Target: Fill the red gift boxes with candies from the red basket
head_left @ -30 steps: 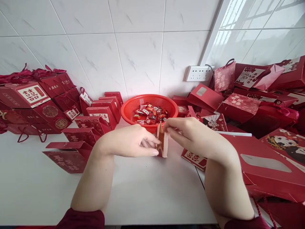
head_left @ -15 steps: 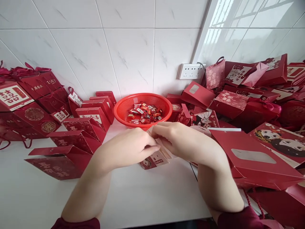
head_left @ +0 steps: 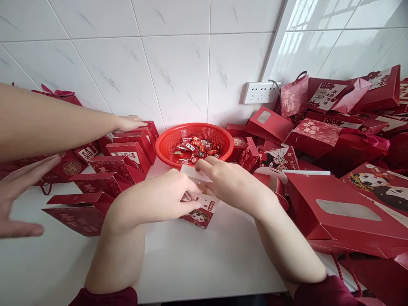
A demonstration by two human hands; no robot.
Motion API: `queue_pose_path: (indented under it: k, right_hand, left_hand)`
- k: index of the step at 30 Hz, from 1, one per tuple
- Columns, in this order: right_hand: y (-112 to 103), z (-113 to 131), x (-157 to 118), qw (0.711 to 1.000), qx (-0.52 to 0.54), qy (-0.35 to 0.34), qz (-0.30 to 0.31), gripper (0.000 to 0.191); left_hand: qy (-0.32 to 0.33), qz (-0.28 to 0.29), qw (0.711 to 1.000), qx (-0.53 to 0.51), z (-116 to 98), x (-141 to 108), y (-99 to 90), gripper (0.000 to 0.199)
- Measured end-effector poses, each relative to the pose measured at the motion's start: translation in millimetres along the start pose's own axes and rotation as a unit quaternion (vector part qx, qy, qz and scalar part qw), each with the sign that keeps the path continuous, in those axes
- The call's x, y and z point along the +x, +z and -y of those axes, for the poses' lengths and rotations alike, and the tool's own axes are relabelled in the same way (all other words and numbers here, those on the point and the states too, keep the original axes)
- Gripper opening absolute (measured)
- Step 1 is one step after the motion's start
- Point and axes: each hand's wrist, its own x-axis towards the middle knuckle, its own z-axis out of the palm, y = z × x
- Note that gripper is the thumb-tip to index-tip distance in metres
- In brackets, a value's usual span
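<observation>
Another person's forearm [head_left: 54,123] now crosses in from the left, out of sight half a second ago; its far hand [head_left: 129,122] rests on the back of the red box row [head_left: 117,165], and a second, near hand [head_left: 9,193] is spread left of that row. The small carton [head_left: 199,216] sits between and just below the wearer's hands, its printed face showing more fully than before. The left hand [head_left: 167,193] pinches its upper left edge, thumb in front and fingers curled behind; the right hand [head_left: 226,182], now a little apart from the left, bends its fingers over the pale flap [head_left: 191,173], tips partly hidden, so I cannot tell whether it pinches. Just beyond both hands stands a red basket [head_left: 219,136] of wrapped sweets [head_left: 191,146]. The box row flanks the left hand, while a windowed box [head_left: 350,229] and piled boxes [head_left: 318,131] crowd the right forearm.
</observation>
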Motion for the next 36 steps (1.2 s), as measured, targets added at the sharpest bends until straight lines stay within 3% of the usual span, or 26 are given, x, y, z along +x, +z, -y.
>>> queue_pose_path:
  k: [4, 9, 16, 23, 27, 36]
  right_hand:
    - [1, -3, 1, 0.999, 0.007, 0.034, 0.027, 0.008]
    - [5, -6, 2, 0.999, 0.012, 0.021, 0.046, 0.019]
    - [4, -8, 3, 0.999, 0.041, 0.004, 0.015, 0.02]
    - [-2, -6, 2, 0.996, 0.016, 0.059, 0.066, 0.016]
    - [0, -7, 3, 0.994, 0.005, 0.072, 0.079, 0.027]
    - [3, -11, 6, 0.992, 0.029, 0.057, 0.106, 0.029]
  left_hand:
    - [0.013, 0.058, 0.997, -0.04, -2, 5, 0.1, 0.022]
    - [0.035, 0.047, 0.997, -0.059, 1, 12, -3.7, 0.025]
    - [-0.004, -0.111, 0.994, 0.024, 16, 30, -7.9, 0.02]
    - [-0.034, -0.055, 0.998, 0.012, 23, 34, -3.9, 0.032]
    - [-0.048, -0.032, 0.998, 0.019, 24, 34, -0.9, 0.035]
    - [-0.04, -0.04, 0.996, 0.073, 15, 41, 4.0, 0.033]
